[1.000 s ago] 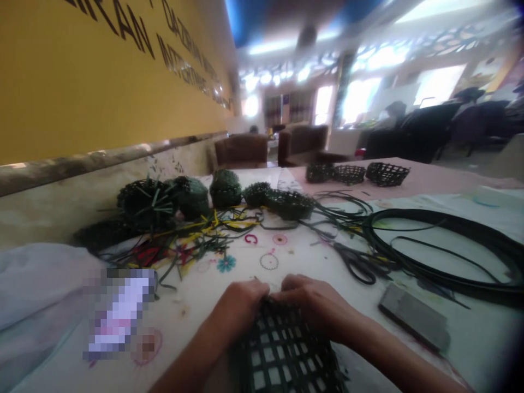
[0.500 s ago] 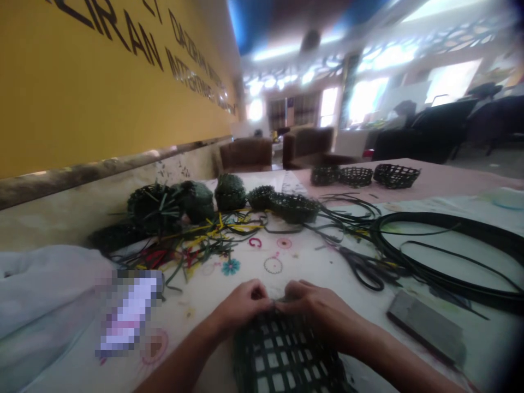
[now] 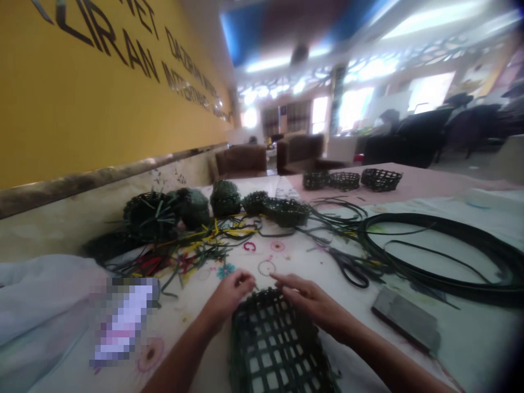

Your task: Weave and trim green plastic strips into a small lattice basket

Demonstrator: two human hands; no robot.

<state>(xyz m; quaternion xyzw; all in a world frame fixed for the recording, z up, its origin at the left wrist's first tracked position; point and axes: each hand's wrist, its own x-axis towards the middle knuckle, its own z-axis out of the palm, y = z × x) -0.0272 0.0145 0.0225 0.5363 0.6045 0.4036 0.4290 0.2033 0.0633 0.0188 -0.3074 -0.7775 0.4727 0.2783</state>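
A dark green woven basket [image 3: 278, 344] with an open lattice lies in front of me at the bottom of the view. At the left of its far rim is my left hand [image 3: 229, 297], its fingers curled and pinched together. Whatever sits between those fingertips is too small to make out. My right hand [image 3: 311, 303] rests against the right part of the far rim, fingers stretched forward and thumb near the weave. Black-handled scissors [image 3: 352, 267] lie beyond my right hand, and a grey block [image 3: 405, 319] lies to its right.
A large coil of dark strip [image 3: 434, 218] lies at the right. Several woven baskets [image 3: 286, 212] stand along the back, with loose green, yellow and red strips [image 3: 204, 240] before them. White cloth [image 3: 41, 305] and a blurred-out item [image 3: 125, 319] are at the left.
My hands have drawn apart at the basket's far rim: the left moved left, and the right stretched out its fingers. More of the rim shows. The view has shifted slightly.
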